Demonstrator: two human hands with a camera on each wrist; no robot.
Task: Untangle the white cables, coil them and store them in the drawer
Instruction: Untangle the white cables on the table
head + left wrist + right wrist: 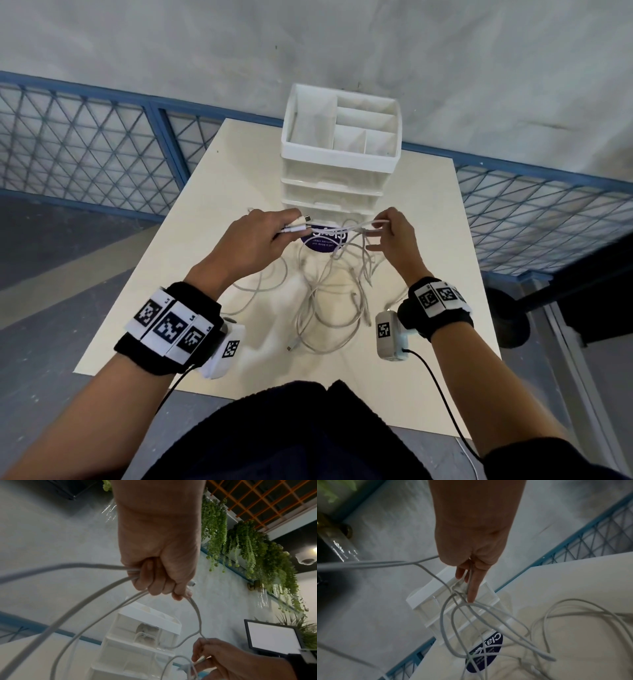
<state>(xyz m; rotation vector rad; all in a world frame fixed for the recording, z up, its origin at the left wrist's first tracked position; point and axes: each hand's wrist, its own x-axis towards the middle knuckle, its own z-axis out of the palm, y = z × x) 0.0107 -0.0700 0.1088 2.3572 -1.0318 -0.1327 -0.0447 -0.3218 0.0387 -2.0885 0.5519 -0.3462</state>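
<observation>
A tangle of white cables [329,294] lies on the pale table [428,219] in front of a white drawer unit [334,178]. My left hand [260,236] grips several cable strands [106,588] in a fist, with two plug ends [305,222] sticking out toward the right. My right hand [394,233] pinches a cable stretch [359,224] that runs across from the left hand. In the right wrist view the right hand [471,566] holds strands [450,622] that hang down in loops, one finger pointing straight. The drawers look closed.
A purple round sticker [325,241] sits on the table under the held cables. The drawer unit carries an open divided tray [342,123] on top. A blue mesh fence [85,144] runs behind the table. Grey floor lies left and right.
</observation>
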